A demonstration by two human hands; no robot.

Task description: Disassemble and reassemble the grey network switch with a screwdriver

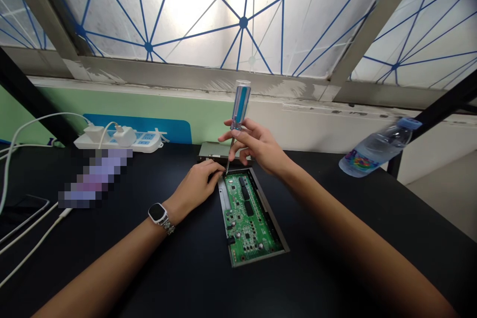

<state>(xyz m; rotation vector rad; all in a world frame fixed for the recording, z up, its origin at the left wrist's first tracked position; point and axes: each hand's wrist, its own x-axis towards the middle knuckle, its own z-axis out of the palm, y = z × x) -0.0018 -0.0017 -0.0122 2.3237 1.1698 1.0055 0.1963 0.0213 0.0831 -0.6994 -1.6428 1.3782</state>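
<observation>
Two hands at far end of green circuit board [248, 216], long axis pointing away: left hand [197, 182] nearer, curled on its edge; right hand [257, 146] pinching upright blue-handled screwdriver [241, 102].

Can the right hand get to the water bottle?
Probably yes: only black tabletop lies between the right hand and the water bottle, but that hand likely must first put down its screwdriver.
</observation>
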